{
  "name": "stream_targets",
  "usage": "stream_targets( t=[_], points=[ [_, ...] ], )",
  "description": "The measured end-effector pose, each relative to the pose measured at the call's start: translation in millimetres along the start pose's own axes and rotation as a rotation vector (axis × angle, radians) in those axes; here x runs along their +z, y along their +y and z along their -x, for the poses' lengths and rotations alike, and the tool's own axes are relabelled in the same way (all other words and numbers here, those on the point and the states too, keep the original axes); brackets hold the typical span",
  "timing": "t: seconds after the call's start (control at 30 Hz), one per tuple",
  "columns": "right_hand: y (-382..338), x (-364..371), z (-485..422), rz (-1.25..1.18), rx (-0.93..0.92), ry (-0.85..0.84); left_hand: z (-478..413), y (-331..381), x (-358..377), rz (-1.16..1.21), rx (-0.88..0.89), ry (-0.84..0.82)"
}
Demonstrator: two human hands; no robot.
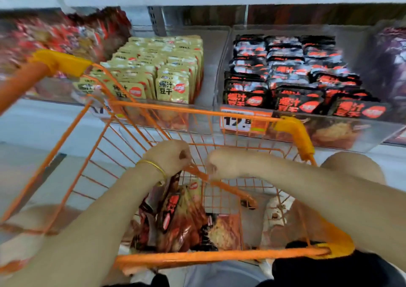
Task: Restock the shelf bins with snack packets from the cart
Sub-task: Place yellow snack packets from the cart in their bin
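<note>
Two hands were held over the cart (167, 108). A bunch of packets (173, 216) was gripped from above by the left hand (168, 157), hanging inside the cart, long axis near vertical, pointing down. The right hand (222, 163) was curled; whether anything was pinched could not be told.

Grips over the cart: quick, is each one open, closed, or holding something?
Left grip: closed, gripping the top of the snack packet bundle.
Right grip: closed, seemingly pinching the orange strip.
</note>
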State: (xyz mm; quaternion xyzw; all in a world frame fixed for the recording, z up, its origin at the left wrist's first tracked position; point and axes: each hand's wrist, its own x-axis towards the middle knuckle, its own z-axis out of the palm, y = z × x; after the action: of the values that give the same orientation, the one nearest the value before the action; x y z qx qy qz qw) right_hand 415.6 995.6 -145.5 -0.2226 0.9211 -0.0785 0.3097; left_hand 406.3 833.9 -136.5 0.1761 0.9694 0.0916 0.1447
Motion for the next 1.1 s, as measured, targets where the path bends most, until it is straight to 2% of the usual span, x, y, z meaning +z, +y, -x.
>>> stream_targets(
  t=[0.07, 0.13, 0.27, 0.37, 0.43, 0.53, 0.67, 0.77, 0.87, 0.9, 0.97, 1.1],
  points=[
    [-9, 26, -39, 0.058, 0.025, -0.125, -4, -12, 5, -0.024, -0.061, -0.059],
    [-18, 50, -64, 0.103, 0.077, -0.158, -5, -16, 6, -0.008, -0.108, -0.059],
    [-18, 79, -88, -0.230, 0.216, -0.001, -6, -18, 3, 0.001, -0.148, -0.047],
    [-8, 82, -89, -0.572, 0.287, 0.056, -5, -17, 2, 0.009, -0.174, -0.059],
    [-8, 78, -87, -0.685, 0.290, 0.027, -4, -17, 0, 0.022, -0.176, -0.042],
    [-17, 81, -87, -0.692, 0.292, -0.037, -3, -18, -2, 0.045, -0.159, -0.001],
    [-24, 73, -82, -0.609, 0.319, 0.051, 2, -23, -9, 0.088, -0.184, 0.074],
    [-34, 35, -62, -0.218, 0.163, 0.225, 7, -27, -24, 0.172, -0.209, 0.253],
    [-47, -14, -31, -0.039, 0.039, 0.468, 11, -32, -43, 0.291, -0.200, 0.563],
    [-49, -31, -21, -0.039, 0.019, 0.546, 13, -33, -50, 0.329, -0.198, 0.666],
    [-50, -64, -1, -0.189, -0.025, 0.709, 15, -38, -59, 0.366, -0.208, 0.818],
    [-44, -111, 3, -0.579, -0.094, 1.190, 6, -51, -74, 0.326, -0.197, 0.876]
  ],
)
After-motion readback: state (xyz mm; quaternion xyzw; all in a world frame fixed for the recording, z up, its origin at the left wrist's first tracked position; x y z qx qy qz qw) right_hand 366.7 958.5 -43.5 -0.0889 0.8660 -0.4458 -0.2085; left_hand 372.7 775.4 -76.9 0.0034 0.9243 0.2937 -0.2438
